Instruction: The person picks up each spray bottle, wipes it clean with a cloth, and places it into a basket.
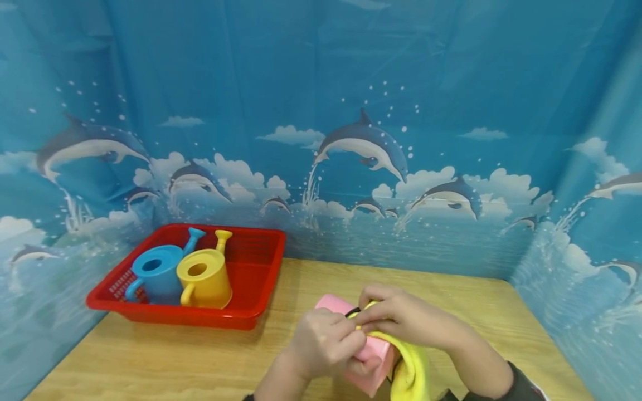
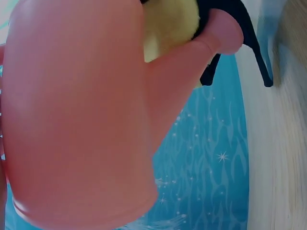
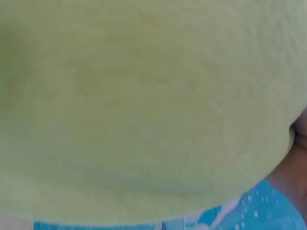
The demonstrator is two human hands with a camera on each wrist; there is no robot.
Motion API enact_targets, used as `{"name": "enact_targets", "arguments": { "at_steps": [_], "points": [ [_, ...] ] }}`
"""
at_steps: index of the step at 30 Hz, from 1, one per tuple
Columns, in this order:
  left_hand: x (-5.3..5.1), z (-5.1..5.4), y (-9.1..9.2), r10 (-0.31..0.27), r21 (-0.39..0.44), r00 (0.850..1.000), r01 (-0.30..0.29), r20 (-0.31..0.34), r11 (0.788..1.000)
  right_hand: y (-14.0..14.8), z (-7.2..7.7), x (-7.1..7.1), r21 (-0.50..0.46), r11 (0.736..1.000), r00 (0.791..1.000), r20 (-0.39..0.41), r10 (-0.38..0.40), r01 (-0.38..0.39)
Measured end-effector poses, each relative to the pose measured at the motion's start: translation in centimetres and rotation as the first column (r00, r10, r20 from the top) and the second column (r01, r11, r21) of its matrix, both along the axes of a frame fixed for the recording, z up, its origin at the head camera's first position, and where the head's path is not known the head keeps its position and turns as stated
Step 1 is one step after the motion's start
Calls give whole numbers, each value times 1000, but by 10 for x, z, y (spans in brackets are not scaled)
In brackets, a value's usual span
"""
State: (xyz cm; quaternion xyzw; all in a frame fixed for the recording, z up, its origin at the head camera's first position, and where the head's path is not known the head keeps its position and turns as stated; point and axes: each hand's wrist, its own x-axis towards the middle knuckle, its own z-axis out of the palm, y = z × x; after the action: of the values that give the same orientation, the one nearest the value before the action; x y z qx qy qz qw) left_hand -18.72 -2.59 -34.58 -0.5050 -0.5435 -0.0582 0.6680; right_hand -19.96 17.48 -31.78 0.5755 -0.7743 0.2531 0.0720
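Observation:
A pink watering can (image 1: 375,350) is tilted above the front of the table in the head view. The left hand (image 1: 326,342) holds it with curled fingers. In the left wrist view the can's smooth body (image 2: 79,115) and spout fill much of the picture. The right hand (image 1: 413,316) pinches a soft yellow cloth (image 1: 412,370), which lies over the can's side and hangs down on the right. Up close in the right wrist view, the cloth (image 3: 148,105) hides most of that hand. Both hands' fingers nearly meet at the can.
A red plastic basket (image 1: 193,320) stands at the back left of the wooden table (image 1: 200,362). Inside it are a blue watering can (image 1: 168,284) and a yellow watering can (image 1: 213,287). Behind the table hangs a blue dolphin-print curtain (image 1: 281,83), which also runs along both sides.

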Motion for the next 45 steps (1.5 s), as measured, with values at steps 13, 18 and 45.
{"name": "enact_targets", "arguments": {
  "at_steps": [13,18,45],
  "points": [
    [7,8,3,-10,-3,999,10,-48,1000,11,0,9,-8,997,997,4,-72,72],
    [10,7,4,-28,-3,1000,28,-7,1000,-12,-2,-4,37,990,990,18,-138,137],
    [6,17,-9,-48,22,991,51,-126,998,23,12,23,-22,996,996,12,-87,88]
  ]
}}
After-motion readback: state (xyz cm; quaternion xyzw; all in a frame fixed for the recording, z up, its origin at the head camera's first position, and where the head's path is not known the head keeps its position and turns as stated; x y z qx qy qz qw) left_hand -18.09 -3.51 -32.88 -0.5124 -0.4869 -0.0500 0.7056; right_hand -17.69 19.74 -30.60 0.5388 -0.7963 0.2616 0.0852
